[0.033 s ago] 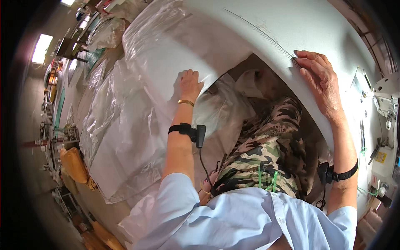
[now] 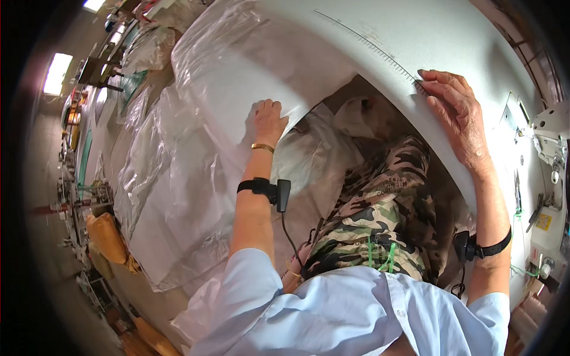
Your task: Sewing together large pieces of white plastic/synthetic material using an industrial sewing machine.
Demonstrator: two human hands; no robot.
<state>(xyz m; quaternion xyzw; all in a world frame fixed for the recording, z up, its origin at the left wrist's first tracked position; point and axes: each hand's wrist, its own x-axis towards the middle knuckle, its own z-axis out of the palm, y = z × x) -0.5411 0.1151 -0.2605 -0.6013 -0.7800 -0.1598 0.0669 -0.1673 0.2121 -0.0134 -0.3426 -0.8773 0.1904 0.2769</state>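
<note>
First, nearest, lower centre: camouflage cloth (image 2: 371, 237) over the lap; black cable (image 2: 285, 231) hanging from the left forearm. Left hand (image 2: 271, 126), above centre: fingers curled close together on the white sheet (image 2: 234, 89); cannot tell if they pinch it. Right hand (image 2: 456, 110), upper right: fingers bent, thumb slightly apart, beside the ruler scale (image 2: 389, 57); any pinch not visible. Risk (judgement): slick plastic film (image 2: 148, 154) could let the sheet slip; loose cable could snag. Surface: pale tabletop (image 2: 454, 35), sewing machine (image 2: 551, 133) at right edge. Beyond: cluttered room, tan bundle (image 2: 107, 237) lower left, bright light (image 2: 57, 74) upper left.
</note>
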